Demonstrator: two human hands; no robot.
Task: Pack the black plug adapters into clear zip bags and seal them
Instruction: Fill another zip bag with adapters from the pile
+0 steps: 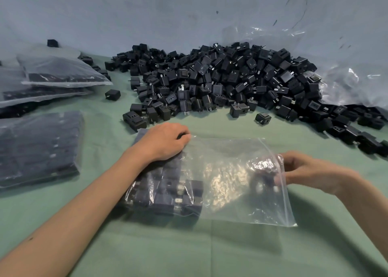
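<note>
A clear zip bag [226, 184] lies on the green table in front of me, its mouth at the right. Black plug adapters [165, 194] fill its left part in rows. My left hand [165, 142] rests on top of the bag's left end, fingers curled over the packed adapters. At the bag's mouth, my right hand [308, 171] reaches in, holding black adapters [262, 178] inside the plastic; they look blurred. A big heap of loose black adapters [220, 83] lies behind the bag.
Filled zip bags lie at the left: one flat [37, 148] near me, others stacked [56, 75] further back. Crumpled clear plastic [352, 83] sits at the right behind the heap. Stray adapters [262, 117] lie between heap and bag. A grey wall backs the table.
</note>
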